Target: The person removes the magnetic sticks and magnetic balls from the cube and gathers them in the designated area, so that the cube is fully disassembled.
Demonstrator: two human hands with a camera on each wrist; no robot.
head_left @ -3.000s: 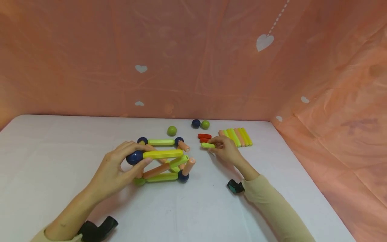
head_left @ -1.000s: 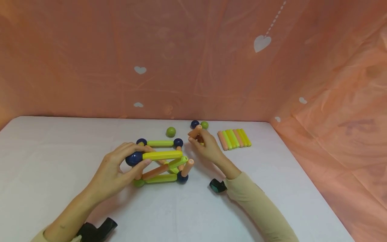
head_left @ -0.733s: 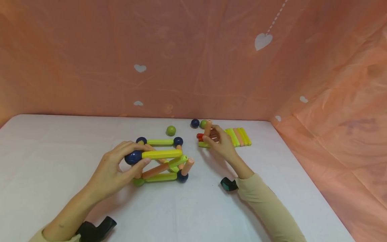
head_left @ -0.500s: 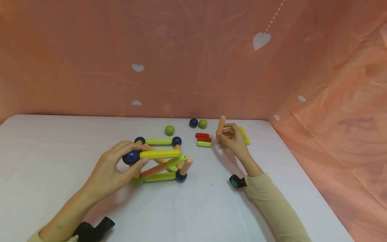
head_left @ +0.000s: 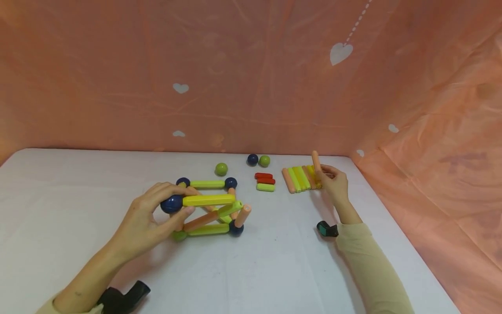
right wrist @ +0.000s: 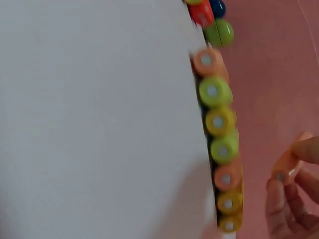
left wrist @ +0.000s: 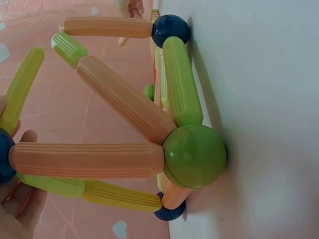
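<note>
On the left of the head view, my left hand [head_left: 147,218] grips a dark blue ball [head_left: 171,204] at the top of a frame of magnetic rods and balls. A yellow rod [head_left: 209,200] juts right from that ball. Up close in the left wrist view, orange rods meet a large green ball [left wrist: 194,157] at the frame's foot. My right hand [head_left: 336,185] pinches an orange magnetic rod [head_left: 316,160], tilted upward, over the right end of a row of rods [head_left: 299,179]. Metal-coloured ends show on the row in the right wrist view.
Two short red rods [head_left: 264,178] and a short light green rod [head_left: 266,187] lie left of the row. Behind them sit a dark blue ball [head_left: 252,160] and a green ball [head_left: 264,161], with another green ball [head_left: 221,169] further left. A pink curtain [head_left: 251,78] hangs behind the table.
My right hand has let go of the short light green rod beside the red ones, taken up an orange rod and carried it rightward over the row. My left hand stays put.
</note>
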